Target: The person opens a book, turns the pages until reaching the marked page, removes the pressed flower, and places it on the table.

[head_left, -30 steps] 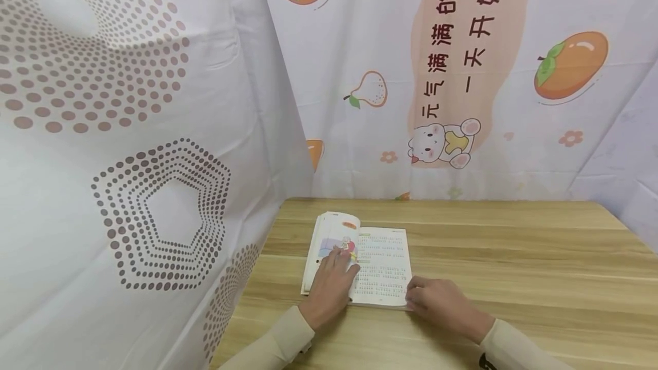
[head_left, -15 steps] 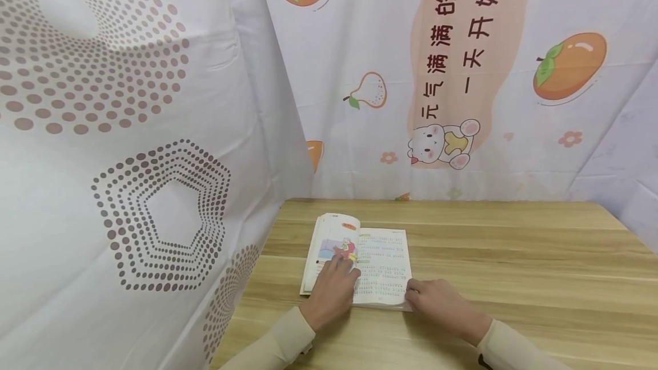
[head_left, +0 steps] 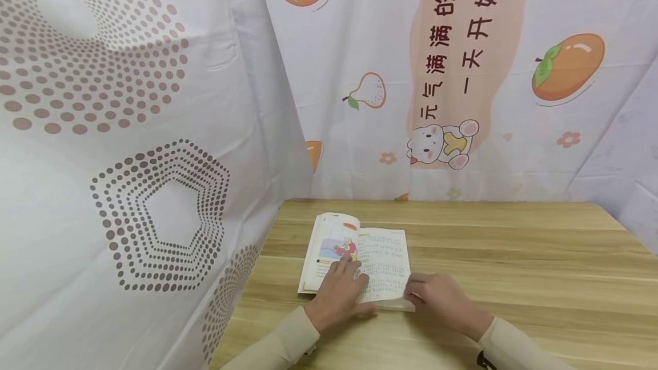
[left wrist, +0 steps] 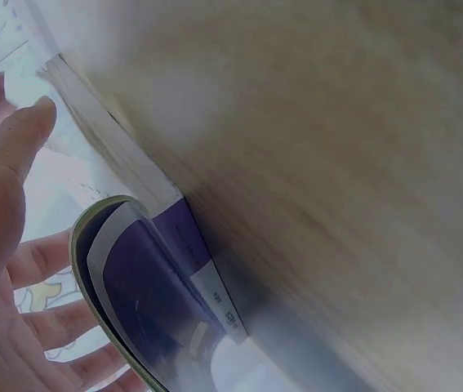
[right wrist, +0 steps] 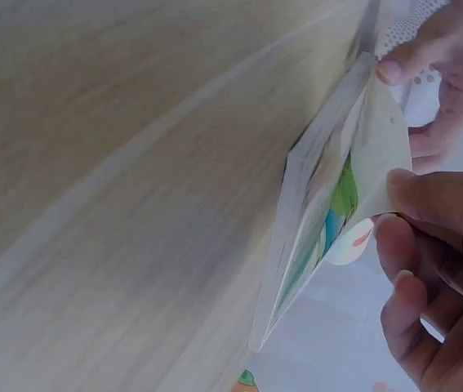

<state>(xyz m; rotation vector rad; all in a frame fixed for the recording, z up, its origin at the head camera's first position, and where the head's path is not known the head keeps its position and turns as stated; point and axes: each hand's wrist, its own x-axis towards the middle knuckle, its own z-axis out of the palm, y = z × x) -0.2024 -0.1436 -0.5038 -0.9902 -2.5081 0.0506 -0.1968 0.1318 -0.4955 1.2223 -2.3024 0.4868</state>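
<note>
An illustrated book [head_left: 382, 256] lies spread on the wooden table, a picture on its left page and lines of print on its right page. My left hand [head_left: 339, 290] rests on the left page near the spine, fingers spread, thumb reaching over the lower edge of the right page. In the left wrist view the book's curled cover [left wrist: 145, 286] lies against those fingers. My right hand [right wrist: 443, 245] pinches the lower right corner of a page [right wrist: 382, 155] between thumb and forefinger. That page stands lifted, and a coloured picture shows beneath it in the right wrist view.
The wooden table [head_left: 514, 261] stretches to the right of the book. A white curtain with dotted patterns [head_left: 154, 204] hangs along the left side, and a fruit-printed cloth [head_left: 370, 141] hangs behind the table.
The right page's lower corner has risen off the pages below, held in my right hand. My left hand has shifted slightly right, its thumb now stretched toward the right page.
</note>
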